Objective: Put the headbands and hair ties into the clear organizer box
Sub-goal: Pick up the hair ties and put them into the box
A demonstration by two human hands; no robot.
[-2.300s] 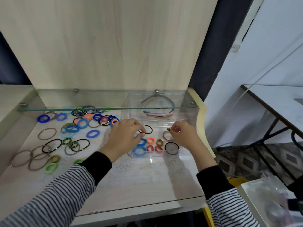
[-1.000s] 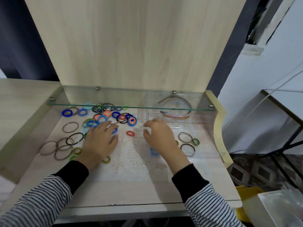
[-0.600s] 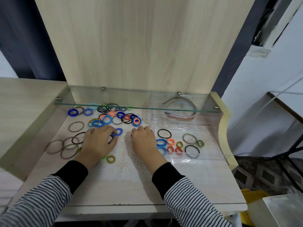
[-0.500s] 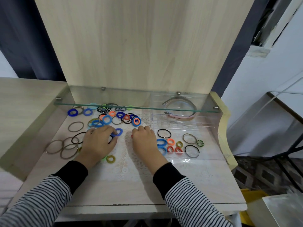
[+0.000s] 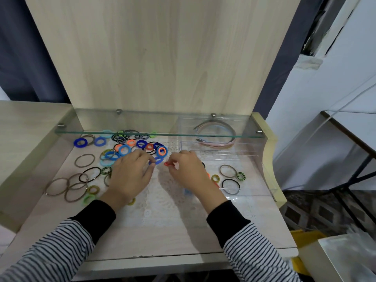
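I see the left hand (image 5: 130, 176) pinching a blue hair tie (image 5: 157, 161) and the right hand (image 5: 189, 171) a red hair tie (image 5: 167, 164), over the wood surface (image 5: 162, 237); white wall (image 5: 325, 88) at frame right.

Left hand (image 5: 130, 176) pinches blue hair tie (image 5: 157, 160); right hand (image 5: 188, 171) pinches red hair tie (image 5: 167, 164).

The right hand (image 5: 188, 171) covers the left cells of the clear organizer box (image 5: 252, 192) and hides half of the red hair tie (image 5: 167, 164) it pinches. Whether the left hand (image 5: 130, 176) pinches or merely touches the blue hair tie (image 5: 158, 161) is unclear. Both sleeves (image 5: 262, 253) run off the bottom edge.
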